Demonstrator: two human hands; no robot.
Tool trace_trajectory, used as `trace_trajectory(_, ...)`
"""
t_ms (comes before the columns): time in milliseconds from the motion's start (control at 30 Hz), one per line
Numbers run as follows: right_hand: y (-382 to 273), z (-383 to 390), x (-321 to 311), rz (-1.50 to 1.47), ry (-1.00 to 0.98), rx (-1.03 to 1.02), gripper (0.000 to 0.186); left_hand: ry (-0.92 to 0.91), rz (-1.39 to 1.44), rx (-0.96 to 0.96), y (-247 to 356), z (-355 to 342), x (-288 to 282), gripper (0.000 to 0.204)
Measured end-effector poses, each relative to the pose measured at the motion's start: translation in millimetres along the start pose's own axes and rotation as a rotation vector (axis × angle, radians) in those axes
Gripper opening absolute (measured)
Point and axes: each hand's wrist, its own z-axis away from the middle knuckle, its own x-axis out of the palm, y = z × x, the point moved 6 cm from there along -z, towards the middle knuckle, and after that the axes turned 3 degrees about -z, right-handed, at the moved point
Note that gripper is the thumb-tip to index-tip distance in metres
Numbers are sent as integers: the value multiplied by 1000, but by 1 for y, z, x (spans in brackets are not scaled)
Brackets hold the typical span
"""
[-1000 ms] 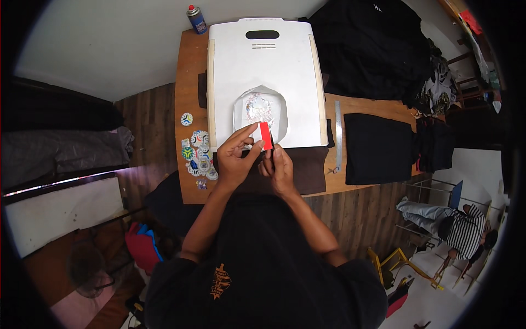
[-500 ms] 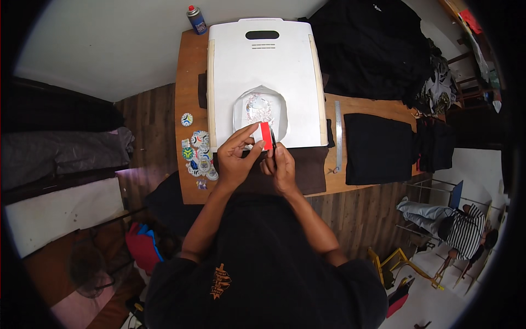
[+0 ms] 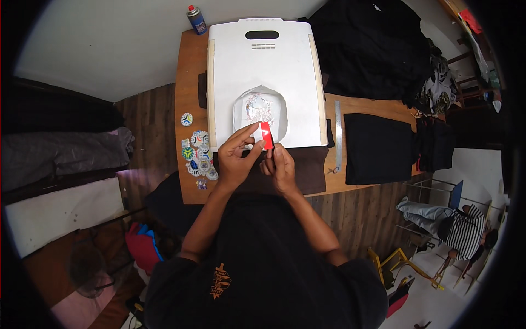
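My left hand (image 3: 236, 160) pinches a small red-and-white piece of card or sticker (image 3: 267, 133) between thumb and fingers. The fingers of my right hand (image 3: 282, 170) are closed on small dark scissors (image 3: 272, 143) at the card's right edge, and most of the tool is hidden behind the card and fingers. Just beyond both hands is a white many-sided bowl (image 3: 237, 111), with thin paper clippings (image 3: 262, 109) lying in it. The bowl rests on a white board (image 3: 263, 68) with an oval slot at its far end.
Round printed stickers (image 3: 200, 153) lie in a pile on the wooden table (image 3: 189, 71), left of the board. A spray can (image 3: 196, 21) stands far left. Rightward are a steel ruler (image 3: 338, 137), folded black cloth (image 3: 378, 148) and a person (image 3: 463, 236) in stripes.
The scissors' dark blade, visible along the card's right edge before, is now mostly hidden behind it. The card has tilted slightly and catches a glint. Both hands stay nearly in place.
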Motion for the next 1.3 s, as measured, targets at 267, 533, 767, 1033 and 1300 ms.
trace_trajectory(267,-10,-2,10,11,-17,-34,30,10,8,9,1,0,0,45)
trace_trajectory(533,-10,-2,10,20,-12,-41,30,-6,6,17,1,0,-1,46)
trace_trajectory(767,-10,-2,9,23,-9,-49,30,-12,8,49,2,1,-2,46)
trace_trajectory(1033,-10,-3,9,-6,-7,-45,30,-3,12,42,3,1,-1,46)
trace_trajectory(1300,-11,-3,8,7,-8,-35,30,-1,27,23,3,-1,1,46)
